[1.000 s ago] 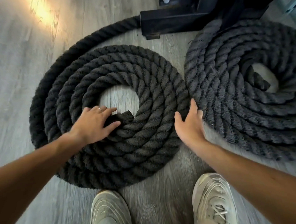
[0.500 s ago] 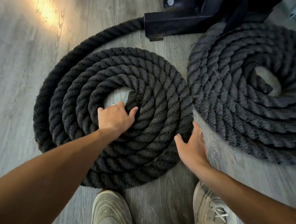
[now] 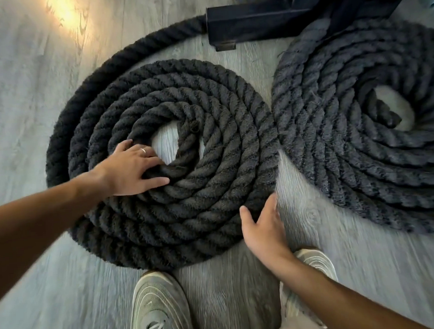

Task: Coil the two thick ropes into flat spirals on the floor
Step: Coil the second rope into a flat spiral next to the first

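Observation:
Two thick black ropes lie coiled side by side on the grey wood floor. The left rope [image 3: 209, 139] forms a flat spiral with a small open hole in the middle, and its end sits at the hole's upper right. Its outer tail runs up to the black frame. My left hand [image 3: 133, 168] straddles the innermost turn at the hole's lower left, thumb outside and fingertips hooked into the hole. My right hand [image 3: 264, 227] is spread against the coil's outer edge at the lower right. The right rope [image 3: 335, 145] is a looser spiral.
A black metal equipment base [image 3: 266, 18] stands at the back, between the two coils' far sides. My two pale sneakers [image 3: 158, 308] stand just in front of the left coil. Grey plank floor [image 3: 25, 73] stretches to the left.
The left rope's end has swung round the hole from the lower side to the upper right. My left hand moved back to the lower left; my right hand slid down the outer edge.

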Action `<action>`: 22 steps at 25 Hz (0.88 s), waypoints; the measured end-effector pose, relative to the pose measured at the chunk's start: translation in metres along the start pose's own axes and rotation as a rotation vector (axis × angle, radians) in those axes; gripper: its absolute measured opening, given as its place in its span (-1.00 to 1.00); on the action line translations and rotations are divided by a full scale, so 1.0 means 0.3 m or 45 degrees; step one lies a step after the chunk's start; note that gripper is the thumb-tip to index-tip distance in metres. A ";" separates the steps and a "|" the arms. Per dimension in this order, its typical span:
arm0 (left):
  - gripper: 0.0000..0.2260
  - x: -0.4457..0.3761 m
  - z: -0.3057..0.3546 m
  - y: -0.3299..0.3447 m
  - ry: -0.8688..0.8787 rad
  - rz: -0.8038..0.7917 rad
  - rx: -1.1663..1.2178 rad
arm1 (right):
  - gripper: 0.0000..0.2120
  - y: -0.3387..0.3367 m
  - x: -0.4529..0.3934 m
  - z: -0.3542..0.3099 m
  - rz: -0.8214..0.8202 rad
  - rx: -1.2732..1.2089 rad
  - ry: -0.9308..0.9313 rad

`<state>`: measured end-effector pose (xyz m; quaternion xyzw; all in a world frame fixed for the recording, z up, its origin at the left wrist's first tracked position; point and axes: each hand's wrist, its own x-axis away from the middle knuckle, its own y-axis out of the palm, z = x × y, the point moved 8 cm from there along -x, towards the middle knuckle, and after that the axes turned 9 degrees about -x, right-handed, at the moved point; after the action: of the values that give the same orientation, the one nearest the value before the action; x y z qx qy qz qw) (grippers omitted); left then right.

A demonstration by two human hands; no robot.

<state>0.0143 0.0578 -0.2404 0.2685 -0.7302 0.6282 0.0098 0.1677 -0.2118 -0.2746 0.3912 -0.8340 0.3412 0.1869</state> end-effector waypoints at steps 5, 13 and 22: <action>-0.25 -0.028 0.034 0.013 -0.010 -0.027 -0.230 | -0.23 -0.105 -0.182 -0.089 -0.093 0.133 -0.108; -0.36 -0.058 0.140 -0.030 -0.492 -0.165 0.010 | -0.26 -0.106 -0.116 -0.076 0.150 -0.091 -0.031; -0.33 -0.170 0.164 -0.103 -0.717 -0.279 0.139 | -0.32 -0.135 -0.225 -0.189 0.078 0.296 -0.176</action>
<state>0.0863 0.0297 -0.2404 0.5092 -0.6361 0.5627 -0.1396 0.2439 -0.1543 -0.2570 0.4073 -0.8112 0.4134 0.0720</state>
